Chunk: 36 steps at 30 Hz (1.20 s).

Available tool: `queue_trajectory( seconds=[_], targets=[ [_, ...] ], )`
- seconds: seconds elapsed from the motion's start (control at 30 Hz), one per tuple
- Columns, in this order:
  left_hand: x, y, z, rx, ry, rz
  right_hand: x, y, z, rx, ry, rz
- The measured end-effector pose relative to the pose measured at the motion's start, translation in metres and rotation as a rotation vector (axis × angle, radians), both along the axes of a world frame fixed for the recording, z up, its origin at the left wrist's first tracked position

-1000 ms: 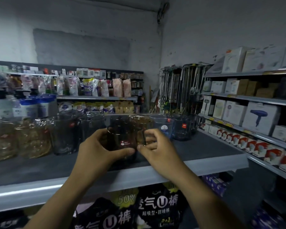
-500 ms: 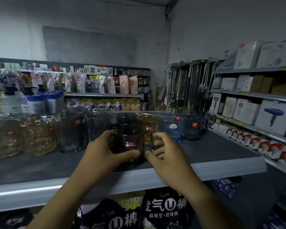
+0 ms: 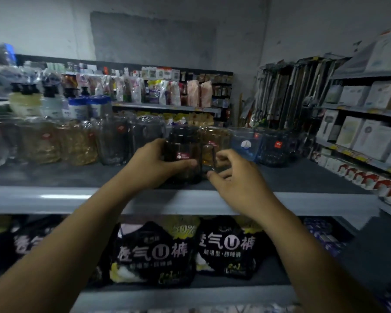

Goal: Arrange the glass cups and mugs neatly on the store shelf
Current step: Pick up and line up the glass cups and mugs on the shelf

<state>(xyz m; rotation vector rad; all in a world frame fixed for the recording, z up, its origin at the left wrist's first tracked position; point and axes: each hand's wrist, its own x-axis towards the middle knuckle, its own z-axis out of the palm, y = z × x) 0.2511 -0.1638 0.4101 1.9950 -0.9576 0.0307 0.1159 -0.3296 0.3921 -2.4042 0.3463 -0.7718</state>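
Left hand point(image 3: 154, 164) grip: wrapped round the dark mug point(image 3: 183, 141) from its left side, thumb laid across the front just under the red label, other fingers hidden behind the glass. Right hand point(image 3: 237, 179) grip: thumb and index finger curled in on the mug's handle from the right, pinching it; remaining fingers loosely bent. Motion blur there, so the exact contact points on the handle are soft.

Mug is upright, handle pointing right. Looks seated on the shelf point(image 3: 54, 197), near the front edge, about mid-width.

Directly behind it is an amber mug point(image 3: 212, 135); touching or just apart, can't tell. Right of that, back row: blue glass cup point(image 3: 246, 143) with a round white sticker, then a dark blue mug point(image 3: 275, 147) with a red sticker. Left of the held mug, back row: smoky grey mugs point(image 3: 113, 143) with red stickers, then amber glasses point(image 3: 77, 143) in clear wrap, running out to the left edge of view.

Behind the left glassware: pump bottles point(image 3: 52, 103). Shelf below: black packs point(image 3: 154, 251) with white lettering, standing side by side. Right-hand shelving: white boxes point(image 3: 370, 136) on several levels.
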Motion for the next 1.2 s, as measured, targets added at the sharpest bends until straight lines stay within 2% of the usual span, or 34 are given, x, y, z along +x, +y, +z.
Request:
queue_trajectory(
  seconds=[0.1,0.23,0.3,0.4,0.57,0.8,0.97,1.2],
  targets=[
    [-0.018,0.009,0.003,-0.052,0.001,0.087,-0.01,-0.005,0.0,-0.058,-0.045,0.033],
    [-0.067,0.039,-0.01,-0.275,-0.217,0.308,-0.039,0.008,-0.012,-0.226,-0.174,0.163],
    [-0.099,0.062,-0.033,-0.314,-0.305,0.316,-0.054,0.021,-0.026,-0.259,-0.195,0.277],
    [-0.149,0.1,-0.09,-0.269,-0.297,0.334,-0.071,0.043,-0.062,-0.237,-0.138,0.451],
    [-0.219,0.165,-0.205,-0.108,-0.07,0.524,-0.093,0.089,-0.167,-0.044,0.152,0.638],
    [-0.299,0.246,-0.296,-0.155,0.196,0.922,-0.112,0.189,-0.285,0.134,0.467,0.76],
    [-0.321,0.314,-0.341,-0.141,0.303,1.109,-0.108,0.274,-0.321,0.221,0.654,0.832],
    [-0.311,0.462,-0.376,-0.231,0.411,1.287,-0.067,0.433,-0.333,0.059,0.657,0.935]
  ],
)
